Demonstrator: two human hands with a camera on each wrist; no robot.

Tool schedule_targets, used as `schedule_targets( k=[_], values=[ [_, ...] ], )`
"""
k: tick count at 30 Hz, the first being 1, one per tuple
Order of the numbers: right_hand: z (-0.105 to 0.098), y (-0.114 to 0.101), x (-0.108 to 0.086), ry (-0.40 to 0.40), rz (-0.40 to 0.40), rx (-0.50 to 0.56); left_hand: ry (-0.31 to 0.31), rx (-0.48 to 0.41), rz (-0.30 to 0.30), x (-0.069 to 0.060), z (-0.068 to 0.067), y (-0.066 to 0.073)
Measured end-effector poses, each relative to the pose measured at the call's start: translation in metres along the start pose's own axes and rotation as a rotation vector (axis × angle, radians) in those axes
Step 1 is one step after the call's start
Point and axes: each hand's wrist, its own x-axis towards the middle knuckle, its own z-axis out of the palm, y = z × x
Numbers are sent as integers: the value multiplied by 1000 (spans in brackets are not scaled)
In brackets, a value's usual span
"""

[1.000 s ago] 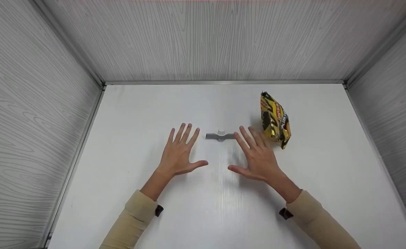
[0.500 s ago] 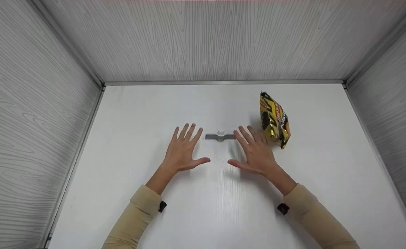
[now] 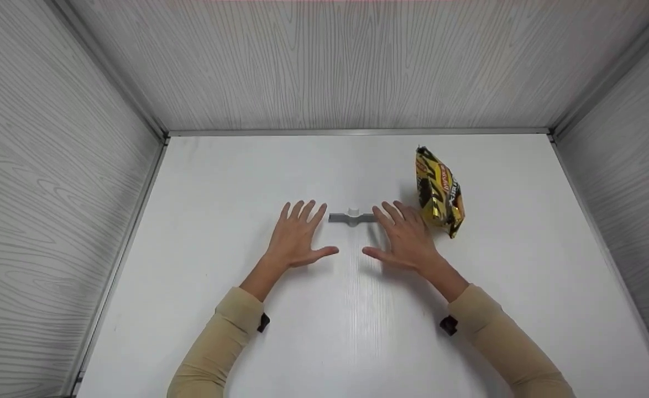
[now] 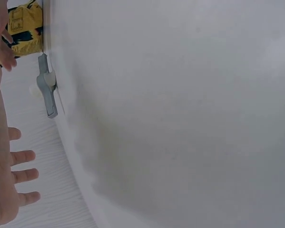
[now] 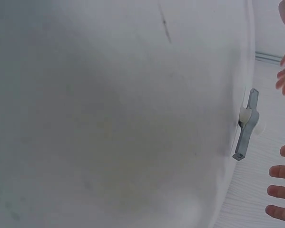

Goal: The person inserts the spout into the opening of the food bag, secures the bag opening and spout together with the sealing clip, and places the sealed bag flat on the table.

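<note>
Your left hand (image 3: 293, 237) and right hand (image 3: 410, 240), both empty, fingers loosely spread, near a gray bar (image 3: 353, 219), yellow packet (image 3: 439, 193) at right.

Crinkled, glossy foil-like packet (image 3: 439, 193), matt plastic-looking bar (image 3: 338, 218), smooth, shiny tabletop (image 3: 324, 342), cloth sleeves (image 3: 205, 348), wood-grained panels (image 3: 324, 66)

Yellow-and-black packet (image 3: 439, 193) (partly red), grey-and-white bar (image 3: 349, 218), white table (image 3: 230, 171), 2 tan sleeves (image 3: 214, 342), grey wood-grained walls (image 3: 324, 66)

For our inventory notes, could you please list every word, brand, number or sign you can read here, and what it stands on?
No text reads with certainty.
Yellow-and-black packet: printed lettering, too small and blurred to quote.
Grey bar: no lettering visible.
</note>
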Motion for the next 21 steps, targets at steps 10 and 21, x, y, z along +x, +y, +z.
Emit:
schedule_targets(
  k=[10, 21],
  values=[
    [5, 7, 15, -25, -14, -18, -24, -8, -11, 15, -1, 0],
    [10, 10, 29, -28, -20, -41, -29, 39, 13, 27, 4, -2]
  ],
)
